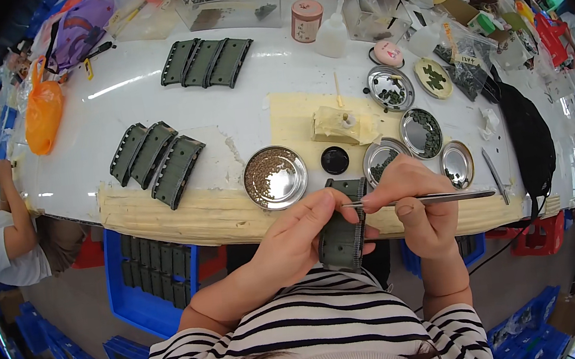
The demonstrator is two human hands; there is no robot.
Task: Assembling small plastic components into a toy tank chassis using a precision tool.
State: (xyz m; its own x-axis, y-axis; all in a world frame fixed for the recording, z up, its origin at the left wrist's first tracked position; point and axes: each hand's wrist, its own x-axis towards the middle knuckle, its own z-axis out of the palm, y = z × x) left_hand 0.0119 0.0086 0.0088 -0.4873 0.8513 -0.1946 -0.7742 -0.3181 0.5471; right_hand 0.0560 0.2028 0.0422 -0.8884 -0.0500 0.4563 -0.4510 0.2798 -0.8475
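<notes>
A curved dark green plastic part point(342, 250) with a toothed edge is held over the table's front edge by my left hand point(293, 237), fingers closed around it. My right hand point(424, 210) pinches metal tweezers point(449, 197), whose tip reaches the part's upper end beside my left fingertips. Whether the tip grips anything is too small to tell. Just beyond lie a metal dish of small green pieces point(369, 163), a round black cap point(335, 160) and a dish of tiny gold-coloured pieces point(304, 177). A tape-wrapped block point(333, 128) stands behind them.
Similar green parts lie in a back group point(205, 62) and a left group point(156, 162). More dishes point(457, 164) and loose tweezers point(495, 176) are at right, near black cloth point(531, 137). A blue crate point(117, 270) sits below; another person's hand point(4, 171) is far left.
</notes>
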